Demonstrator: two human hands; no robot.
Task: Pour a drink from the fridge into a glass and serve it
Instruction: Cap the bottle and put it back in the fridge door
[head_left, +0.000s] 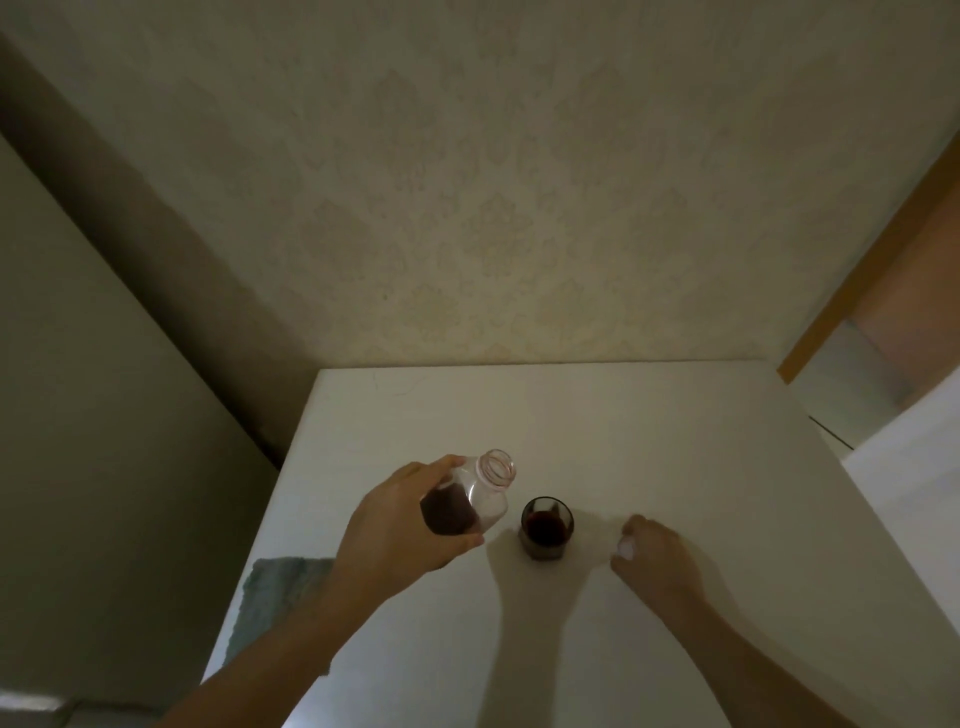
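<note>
A clear plastic bottle (475, 499) with dark red drink in its lower part is held in my left hand (400, 525), lifted above the table. It is tilted, and its open mouth points up and to the right. Just right of it a small glass (546, 527) stands upright on the white table (649, 441), partly filled with the same dark drink. My right hand (657, 558) rests on the table to the right of the glass, fingers curled around a small white cap (626, 546).
A grey-blue cloth (275, 587) lies at the table's left edge under my left forearm. A patterned wall rises behind the table. A wooden-edged panel (862, 280) stands at the right, and a white surface (914, 467) adjoins the table there.
</note>
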